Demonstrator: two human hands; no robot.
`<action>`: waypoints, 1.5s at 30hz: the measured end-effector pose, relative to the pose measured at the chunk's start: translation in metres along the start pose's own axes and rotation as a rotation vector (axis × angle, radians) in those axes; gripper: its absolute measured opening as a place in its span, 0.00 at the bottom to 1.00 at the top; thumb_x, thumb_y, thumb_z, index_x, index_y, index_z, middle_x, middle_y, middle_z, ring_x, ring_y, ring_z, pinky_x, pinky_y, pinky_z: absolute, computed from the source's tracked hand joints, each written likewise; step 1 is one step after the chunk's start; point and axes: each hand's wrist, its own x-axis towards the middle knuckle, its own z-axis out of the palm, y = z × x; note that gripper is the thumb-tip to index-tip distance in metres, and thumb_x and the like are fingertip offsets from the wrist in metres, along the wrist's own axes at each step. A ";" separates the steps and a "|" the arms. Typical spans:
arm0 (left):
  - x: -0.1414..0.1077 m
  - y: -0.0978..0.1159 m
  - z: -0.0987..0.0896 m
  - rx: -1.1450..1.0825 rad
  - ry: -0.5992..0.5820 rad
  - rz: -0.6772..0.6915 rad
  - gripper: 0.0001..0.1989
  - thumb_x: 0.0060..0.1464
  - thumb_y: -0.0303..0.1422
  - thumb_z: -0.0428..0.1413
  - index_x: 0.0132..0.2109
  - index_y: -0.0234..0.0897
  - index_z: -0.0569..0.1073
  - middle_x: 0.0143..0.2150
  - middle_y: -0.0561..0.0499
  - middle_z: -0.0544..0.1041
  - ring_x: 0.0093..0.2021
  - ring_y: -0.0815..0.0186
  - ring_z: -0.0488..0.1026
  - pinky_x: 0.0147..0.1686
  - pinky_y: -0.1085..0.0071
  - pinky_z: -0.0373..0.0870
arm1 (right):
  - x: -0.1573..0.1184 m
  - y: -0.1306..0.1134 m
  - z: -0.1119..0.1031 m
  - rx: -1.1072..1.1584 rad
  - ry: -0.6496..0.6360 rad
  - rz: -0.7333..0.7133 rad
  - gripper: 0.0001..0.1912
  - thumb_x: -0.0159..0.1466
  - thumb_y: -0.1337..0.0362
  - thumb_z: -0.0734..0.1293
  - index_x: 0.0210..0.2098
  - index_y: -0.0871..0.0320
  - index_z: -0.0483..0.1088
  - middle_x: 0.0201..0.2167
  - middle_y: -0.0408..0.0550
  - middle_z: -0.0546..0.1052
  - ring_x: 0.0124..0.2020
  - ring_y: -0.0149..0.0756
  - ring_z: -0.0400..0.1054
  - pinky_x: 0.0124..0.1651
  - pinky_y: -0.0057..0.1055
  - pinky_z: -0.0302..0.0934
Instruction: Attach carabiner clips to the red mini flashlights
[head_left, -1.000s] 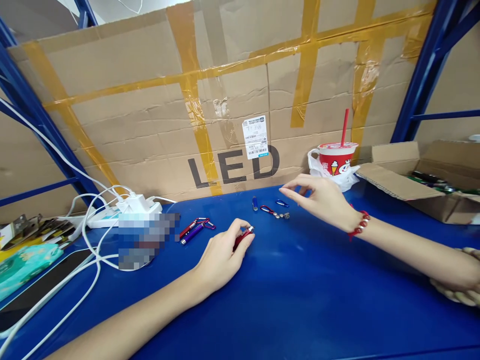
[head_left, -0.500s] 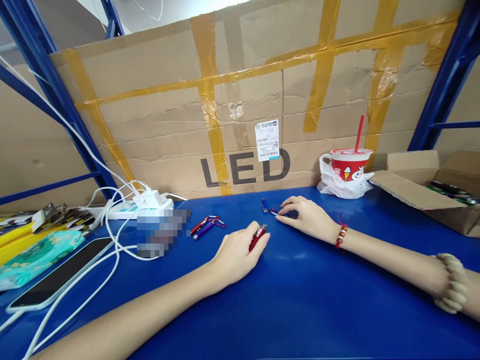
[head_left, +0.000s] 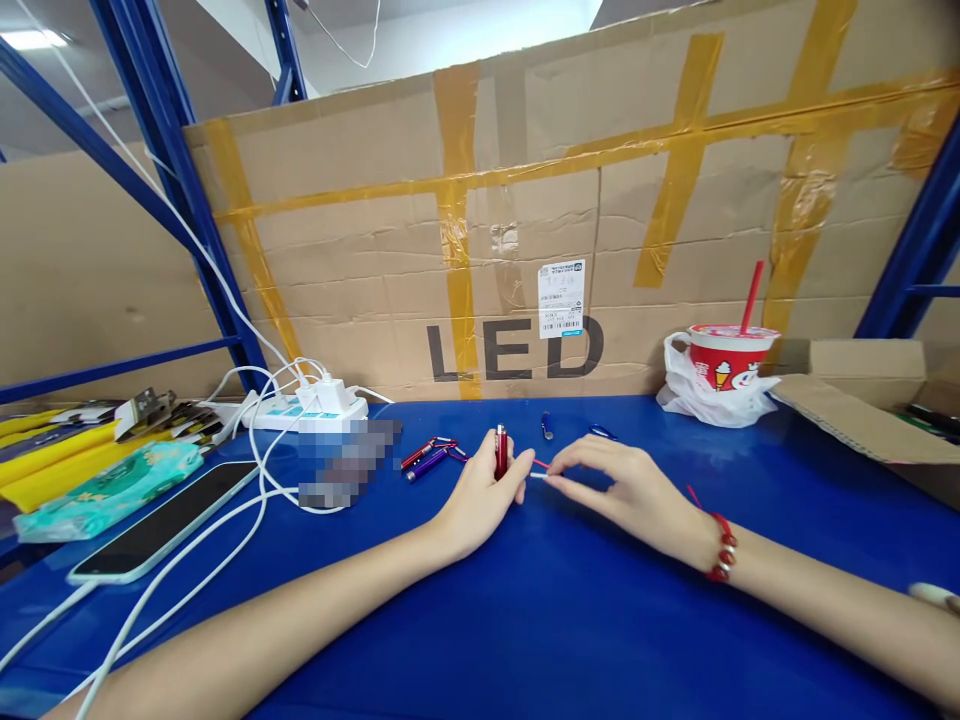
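Observation:
My left hand [head_left: 484,495] is closed around a small red flashlight [head_left: 501,455], which stands nearly upright with its end showing above my fingers. Between the fingertips of my right hand [head_left: 626,490] is a thin red carabiner [head_left: 540,466], its far end reaching to my left hand. Whether carabiner and flashlight are joined cannot be made out. Beyond my hands lie a blue flashlight [head_left: 547,428] and a blue carabiner [head_left: 602,432]. To the left of my left hand, a red flashlight [head_left: 417,455] and a purple flashlight [head_left: 427,465] lie side by side with carabiners at their ends.
On the left are a power strip [head_left: 274,412] with white cables, a phone [head_left: 165,525], a teal packet [head_left: 109,490] and yellow items [head_left: 60,460]. A bagged red cup [head_left: 727,360] and an open cardboard box [head_left: 862,400] stand right. A large carton [head_left: 360,280] walls the back.
My right hand has picked up the red carabiner and brought it toward my left hand. The red flashlight has been turned more upright. The whole view has shifted.

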 end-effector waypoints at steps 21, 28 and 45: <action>-0.002 -0.001 0.002 0.101 -0.056 0.117 0.12 0.58 0.38 0.44 0.31 0.36 0.53 0.27 0.56 0.56 0.25 0.75 0.54 0.26 0.77 0.55 | -0.003 -0.012 0.006 -0.177 -0.148 -0.206 0.16 0.66 0.62 0.52 0.35 0.63 0.67 0.27 0.47 0.65 0.26 0.29 0.59 0.29 0.27 0.56; -0.005 0.005 0.001 0.086 -0.081 0.083 0.13 0.58 0.40 0.44 0.31 0.36 0.53 0.26 0.57 0.56 0.24 0.75 0.53 0.26 0.76 0.54 | -0.002 -0.010 0.006 -0.112 -0.096 -0.141 0.14 0.66 0.65 0.54 0.35 0.64 0.69 0.26 0.47 0.64 0.27 0.29 0.58 0.31 0.27 0.56; -0.011 0.007 0.001 0.371 -0.272 0.095 0.13 0.61 0.42 0.35 0.44 0.40 0.57 0.21 0.58 0.61 0.20 0.72 0.56 0.23 0.75 0.53 | -0.003 -0.012 0.005 0.009 0.207 -0.122 0.11 0.64 0.68 0.58 0.44 0.64 0.66 0.31 0.47 0.68 0.31 0.27 0.62 0.36 0.25 0.59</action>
